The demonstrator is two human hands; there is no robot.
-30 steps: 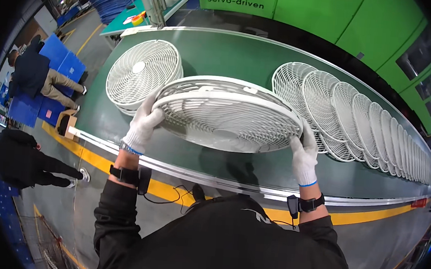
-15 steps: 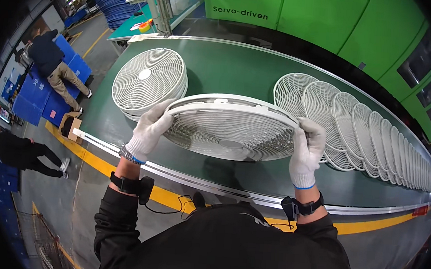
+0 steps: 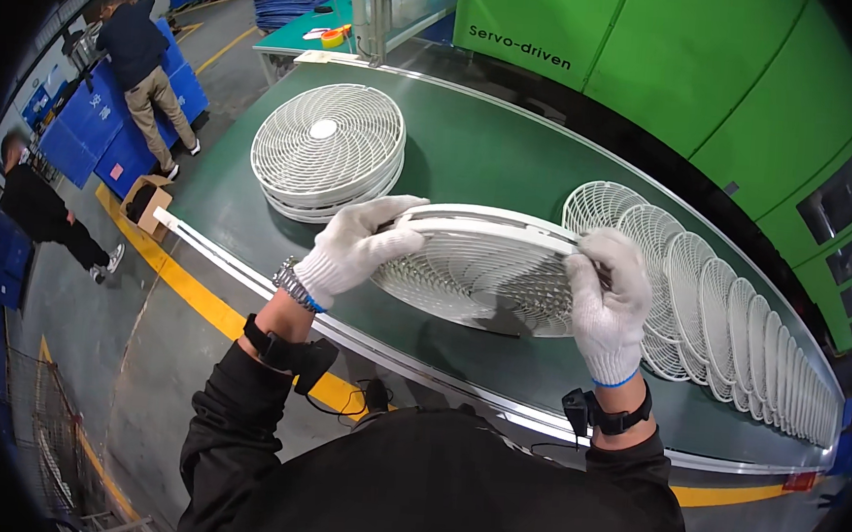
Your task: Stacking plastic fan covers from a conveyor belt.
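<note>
Two round white fan grilles point(image 3: 479, 280), one against the other, are held tilted over the green conveyor belt point(image 3: 484, 142). At their left rim my left hand point(image 3: 356, 246), in a white knit glove, is closed with the thumb along the edge. My right hand point(image 3: 610, 297), gloved the same way, grips the right rim with bent fingers. Behind my left hand stands a stack of fan grilles point(image 3: 328, 145), lying flat. To the right of my right hand, a long row of grilles point(image 3: 720, 296) leans overlapping along the belt.
A metal rail point(image 3: 380, 357) edges the belt's near side. Beyond the far side stands a large green machine point(image 3: 638, 63). A green side table point(image 3: 314, 33) holds rolls of tape. Two people stand at the left, near blue panels point(image 3: 109, 130) and a cardboard box point(image 3: 147, 205).
The held grilles now sit lower relative to the stack and look more edge-on. My left hand has shifted its grip on the rim. The whole view has turned slightly.
</note>
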